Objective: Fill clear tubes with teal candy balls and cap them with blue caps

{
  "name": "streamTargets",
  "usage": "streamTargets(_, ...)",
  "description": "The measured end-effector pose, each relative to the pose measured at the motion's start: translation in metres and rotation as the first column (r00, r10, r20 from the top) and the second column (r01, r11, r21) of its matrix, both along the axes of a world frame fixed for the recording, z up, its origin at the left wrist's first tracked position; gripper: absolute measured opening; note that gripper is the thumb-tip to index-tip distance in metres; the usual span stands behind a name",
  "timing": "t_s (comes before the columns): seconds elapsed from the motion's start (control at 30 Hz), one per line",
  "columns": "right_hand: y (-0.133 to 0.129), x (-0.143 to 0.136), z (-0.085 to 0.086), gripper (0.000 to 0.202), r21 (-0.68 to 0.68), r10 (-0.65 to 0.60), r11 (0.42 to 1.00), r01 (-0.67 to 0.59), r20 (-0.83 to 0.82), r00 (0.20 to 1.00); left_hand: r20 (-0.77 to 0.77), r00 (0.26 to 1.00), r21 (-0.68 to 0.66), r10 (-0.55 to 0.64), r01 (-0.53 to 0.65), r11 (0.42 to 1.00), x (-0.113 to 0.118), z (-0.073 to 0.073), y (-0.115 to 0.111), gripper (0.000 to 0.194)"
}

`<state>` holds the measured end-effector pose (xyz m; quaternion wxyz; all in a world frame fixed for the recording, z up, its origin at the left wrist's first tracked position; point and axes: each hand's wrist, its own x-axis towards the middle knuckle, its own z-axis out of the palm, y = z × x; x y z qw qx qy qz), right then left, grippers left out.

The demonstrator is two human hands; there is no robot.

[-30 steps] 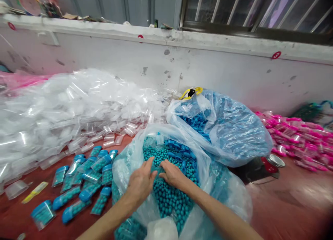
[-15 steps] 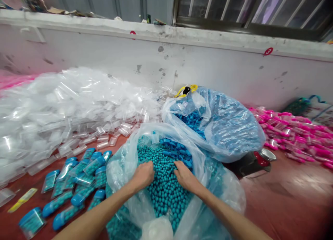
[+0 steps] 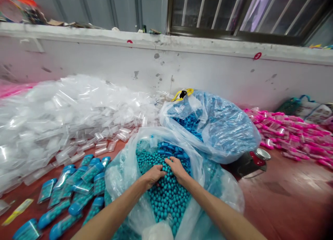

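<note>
Teal beads [image 3: 170,195] fill an open plastic bag [image 3: 125,163] in front of me, with blue caps [image 3: 174,149] lying at the bag's far right side. Over the beads, my left hand [image 3: 155,174] has its fingers apart, touching or just above them. My right hand [image 3: 177,167] is close beside it on the right, fingers spread at the beads, nothing visible in it. A small clear container [image 3: 153,141] rests near the bag's back edge. Filled containers with blue caps [image 3: 83,186] lie on the red floor to the left.
Clear empty containers [image 3: 78,108] form a large heap at the left. Behind is a second bag [image 3: 229,125] with blue caps. A dark object with a metal lid [image 3: 262,154] and pink items [image 3: 291,135] are right. A yellow tool [image 3: 19,210] lies far left.
Both hands have moved inward over the beads and are now close together. My left hand's fingers have opened out. The camera view has shifted slightly.
</note>
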<state>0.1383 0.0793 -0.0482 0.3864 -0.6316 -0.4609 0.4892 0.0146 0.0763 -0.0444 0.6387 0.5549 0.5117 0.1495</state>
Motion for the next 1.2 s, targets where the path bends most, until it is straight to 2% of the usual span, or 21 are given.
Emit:
streamTargets(0.1,-0.010,0.006,0.015,0.020,-0.089,0.013,0.996,-0.026,-0.144,0.990,0.245,0.969,-0.135,0.036,-0.003,0.991,-0.008,0.006,-0.010,0.028)
streamTargets(0.23,-0.022,0.015,0.026,0.023,-0.147,0.022,0.987,-0.062,-0.263,0.965,0.446,0.886,-0.240,0.126,-0.017,0.971,-0.017,0.012,-0.016,0.040)
streamTargets(0.37,-0.028,0.025,0.027,0.027,-0.172,0.017,0.982,-0.078,-0.334,0.942,0.528,0.823,-0.281,0.209,-0.063,0.958,-0.020,0.013,-0.019,0.037)
streamTargets(0.5,-0.032,0.032,0.031,0.030,-0.152,0.013,0.986,-0.071,-0.352,0.936,0.534,0.811,-0.224,0.238,-0.136,0.965,-0.018,0.016,-0.022,0.031)
streamTargets(0.63,-0.036,0.032,0.038,0.025,-0.087,0.043,0.994,-0.064,-0.223,0.974,0.488,0.848,-0.095,0.207,-0.185,0.978,-0.014,0.020,-0.024,0.032)
streamTargets(0.7,-0.037,0.029,0.041,0.021,0.016,0.130,0.992,-0.129,-0.114,0.985,0.455,0.872,-0.060,0.177,-0.168,0.984,-0.011,0.020,-0.025,0.035)
streamTargets(0.8,-0.037,0.027,0.041,0.017,0.152,0.256,0.954,-0.259,0.039,0.966,0.416,0.897,-0.029,0.149,-0.151,0.988,-0.009,0.021,-0.026,0.039)
streamTargets(0.87,-0.037,0.028,0.038,0.019,0.172,0.279,0.941,-0.292,0.096,0.956,0.414,0.898,-0.025,0.147,-0.150,0.988,-0.010,0.021,-0.027,0.039)
streamTargets(1.0,-0.041,0.036,0.033,0.023,0.123,0.262,0.948,-0.293,0.219,0.940,0.424,0.891,-0.058,0.161,-0.151,0.987,-0.012,0.020,-0.028,0.039)
streamTargets(1.13,-0.051,0.042,0.038,0.015,0.179,0.279,0.898,-0.403,0.477,0.834,0.400,0.900,-0.075,0.174,-0.157,0.985,-0.013,0.020,-0.031,0.038)
streamTargets(1.2,-0.055,0.041,0.043,0.024,0.241,0.292,0.867,-0.435,0.462,0.837,0.403,0.900,-0.088,0.167,-0.143,0.986,-0.013,0.021,-0.033,0.037)
